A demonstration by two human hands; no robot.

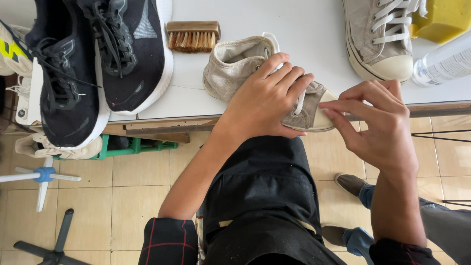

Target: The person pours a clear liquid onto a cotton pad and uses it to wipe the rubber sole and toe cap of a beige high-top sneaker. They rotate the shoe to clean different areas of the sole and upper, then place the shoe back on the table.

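A small beige canvas sneaker (235,61) with a cream rubber toe lies on the white table (304,29), its toe reaching the table's front edge. My left hand (267,98) is clamped over the sneaker's middle, pressing it down. My right hand (375,122) hovers at the toe cap, index finger stretched out and touching the cream rubber tip, the other fingers loosely curled with nothing in them.
Two black running shoes (93,64) lie at the table's left. A wooden bristle brush (193,35) sits behind the small sneaker. A larger beige sneaker (380,39), a yellow sponge (441,19) and a clear bottle (444,64) are at the right. Tiled floor and stands below.
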